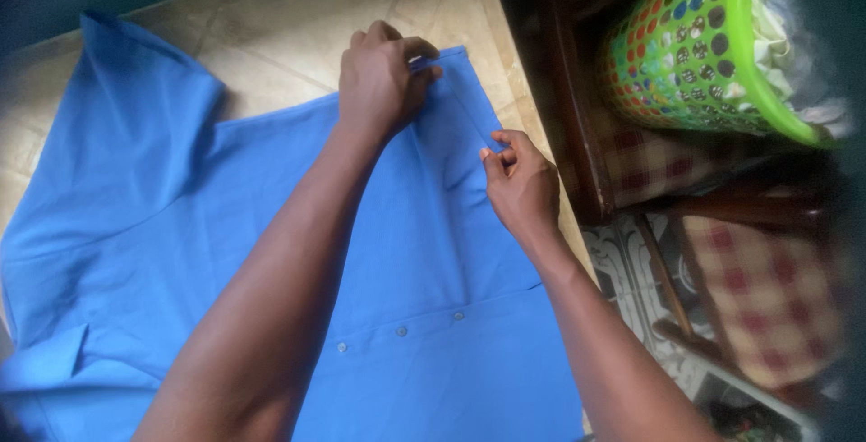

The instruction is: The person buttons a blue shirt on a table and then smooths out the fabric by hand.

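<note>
- Left hand (383,81) is closed, pinching the far right corner of the blue shirt (180,253).
- Right hand (521,185) pinches the right hem.
- Shirt lies spread on the desk (298,27), one edge turned in; folding looks barely begun.
- Green basket (695,45) sits far right.

Shirt (180,225) lies spread flat on the table (298,27), filling its near and left parts. Left hand (383,81) sits on the shirt's far edge, right hand (521,185) just right of it at the side edge. Off the table's right, a basket (695,54) rests above cushioned chairs (767,298).
</note>
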